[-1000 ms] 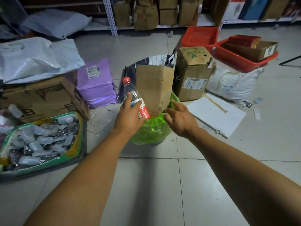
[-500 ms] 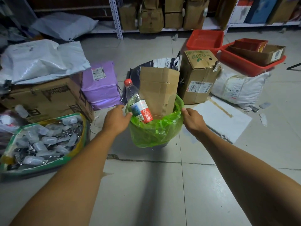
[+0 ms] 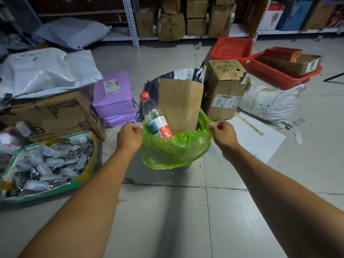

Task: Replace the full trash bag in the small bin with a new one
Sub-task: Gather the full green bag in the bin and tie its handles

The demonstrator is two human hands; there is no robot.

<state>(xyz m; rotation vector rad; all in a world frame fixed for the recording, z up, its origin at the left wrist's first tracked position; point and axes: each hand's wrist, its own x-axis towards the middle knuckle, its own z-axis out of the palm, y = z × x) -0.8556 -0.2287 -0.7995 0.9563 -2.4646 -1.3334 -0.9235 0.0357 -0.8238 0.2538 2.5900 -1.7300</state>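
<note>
A translucent green trash bag [image 3: 175,151] lines a small grey bin [image 3: 183,167] on the tiled floor; only a sliver of the bin shows under the bag. A clear plastic bottle [image 3: 155,116] with a red cap and a folded cardboard piece [image 3: 181,105] stick up out of the bag. My left hand [image 3: 129,136] is closed on the bag's left rim. My right hand [image 3: 222,132] is closed on the right rim, pinching a gathered bit of plastic. The rim is pulled up and outward between both fists.
To the left lie a green-rimmed tray of small plastic bottles [image 3: 48,164], a large cardboard box [image 3: 48,114] and a purple parcel [image 3: 113,101]. Behind the bin stand a taller box [image 3: 225,90], a white sack [image 3: 270,103] and red crates [image 3: 232,49]. Shelving runs along the back.
My left hand let go of the bottle and moved to the bag's left rim. My right hand slid to the right rim. Both closed on the plastic and drew it up.
</note>
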